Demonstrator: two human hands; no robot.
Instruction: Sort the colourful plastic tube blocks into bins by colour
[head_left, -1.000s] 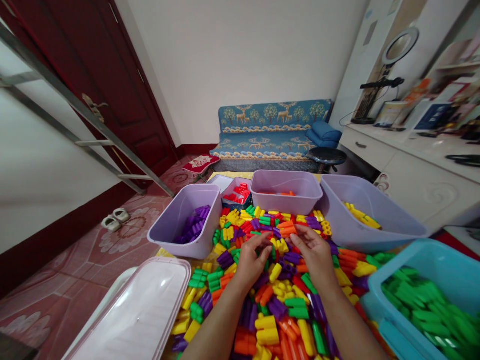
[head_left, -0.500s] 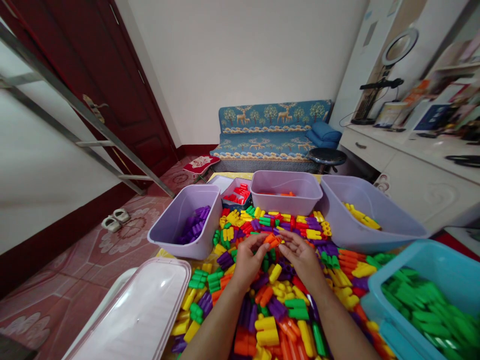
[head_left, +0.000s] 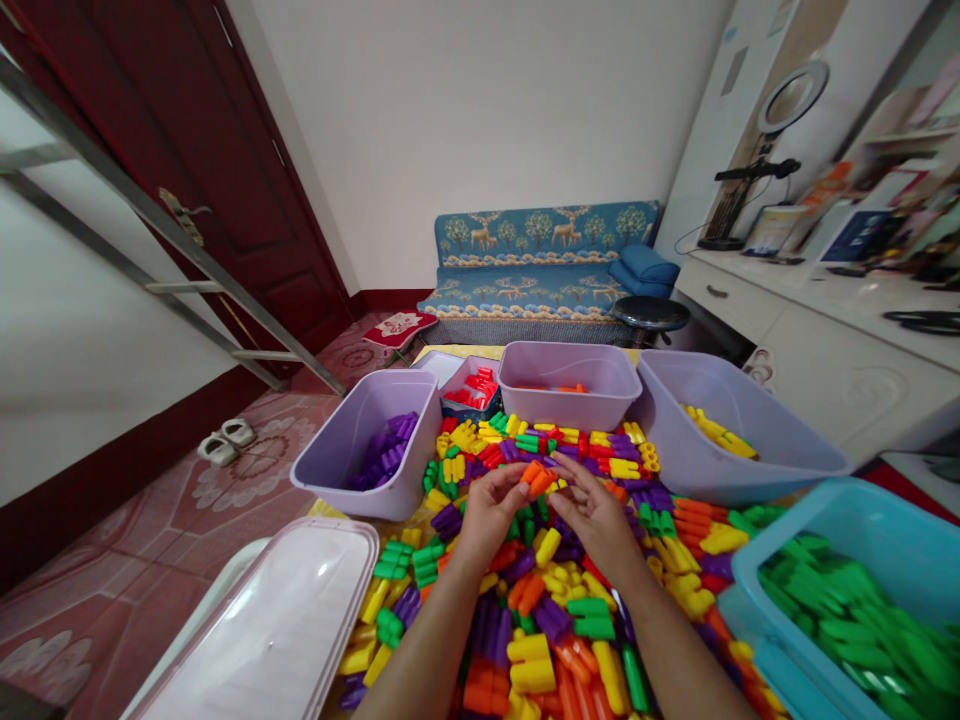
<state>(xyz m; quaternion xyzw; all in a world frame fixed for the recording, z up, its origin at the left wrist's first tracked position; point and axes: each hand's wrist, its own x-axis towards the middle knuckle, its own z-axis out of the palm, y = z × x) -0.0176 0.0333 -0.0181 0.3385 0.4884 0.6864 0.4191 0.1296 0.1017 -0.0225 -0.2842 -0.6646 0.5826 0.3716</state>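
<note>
Left hand pinching an orange block over the mixed pile; right hand at the block's other end, grip unclear.

Left hand (head_left: 487, 510): thumb and fingers closed on the orange block (head_left: 535, 477), which is tilted, just above the loose-block pile (head_left: 531, 664), short of the middle lilac bin (head_left: 566, 407). Right hand (head_left: 600, 515): partly open, thumb and index apart, fingertips right by the block's right end; can't tell if they grip it or just touch. Yellow bit between the right fingertips, can't tell if held or in the pile behind. Around the pile: left lilac bin (head_left: 418, 470) with purple blocks, right lilac bin (head_left: 709, 482) with yellow, teal bin (head_left: 776, 645) with green, lid (head_left: 274, 620) at near left.
</note>
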